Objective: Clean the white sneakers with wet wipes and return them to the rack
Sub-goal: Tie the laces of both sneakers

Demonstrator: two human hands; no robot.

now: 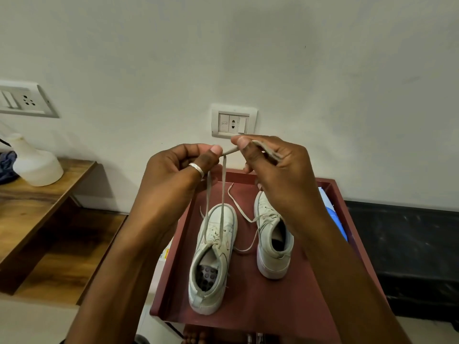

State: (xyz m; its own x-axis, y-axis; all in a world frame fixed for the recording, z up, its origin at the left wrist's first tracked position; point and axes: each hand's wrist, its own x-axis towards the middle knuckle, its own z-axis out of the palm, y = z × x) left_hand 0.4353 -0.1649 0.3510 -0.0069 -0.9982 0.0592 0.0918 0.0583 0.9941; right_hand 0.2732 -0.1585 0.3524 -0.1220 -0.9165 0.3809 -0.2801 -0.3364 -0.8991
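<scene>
Item 1. Left hand (178, 175): thumb and forefinger pinch the lace (223, 184), lifted high above the shoe, probably to keep both strands taut while a knot or loop is formed; ring on one finger

Item 2. Right hand (278, 175): thumb and curled fingers grip the lace's free end, which runs across the fingers; no wipe is seen in either hand

Item 3. Nearer sneaker (211, 264): upright on the maroon rack top (248, 306), toe to the wall, its lace drawn upward

Item 4. Farther sneaker (273, 244): just beside it, apart, laces loose on the rack top and trailing between the pair

Item 5. Blue pack (335, 219): at the rack's right edge, mostly hidden by the right arm, contents uncertain

Item 6. White bottle (34, 165): on the wooden bench (37, 202), well apart

Item 7. Wall socket (233, 121): behind the hands
</scene>
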